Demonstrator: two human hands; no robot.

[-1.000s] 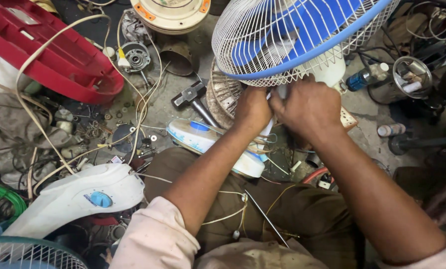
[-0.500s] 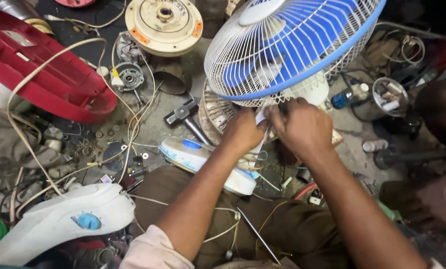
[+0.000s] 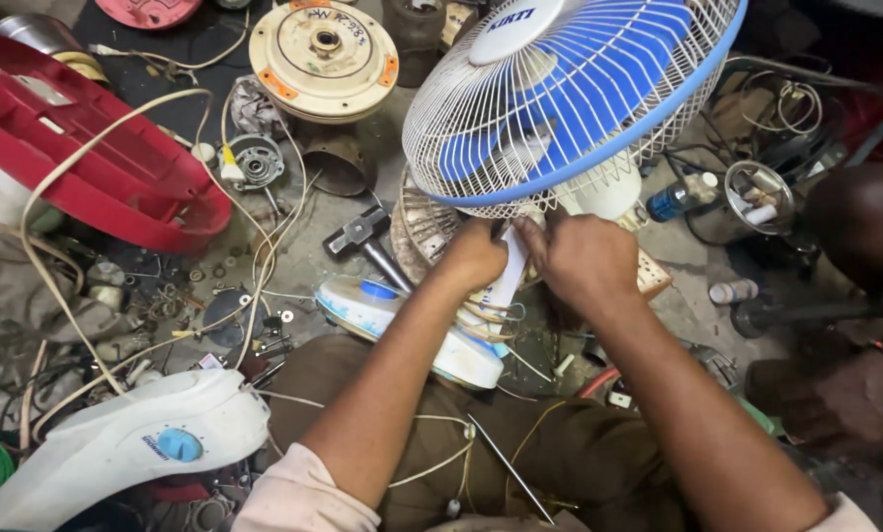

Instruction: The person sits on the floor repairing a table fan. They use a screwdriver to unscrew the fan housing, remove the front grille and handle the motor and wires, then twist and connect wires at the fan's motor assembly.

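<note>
Head view, middle of the frame: a white stem (image 3: 509, 271) under the blue-bladed fan head (image 3: 570, 99) is gripped from both sides. The left hand (image 3: 476, 258) curls closed around it from the left, and the right hand (image 3: 584, 261) wraps it from the right, fingers bent inward. Loose wires (image 3: 486, 317) hang from the stem's lower end toward the white fan base (image 3: 402, 320) lying on the lap. A steady hold probably matters most, keeping the wires free of pinching while the top-heavy cage tilts. A hammer (image 3: 363, 238) lies left of the hands; a red housing (image 3: 87, 158) fills the upper left.
</note>
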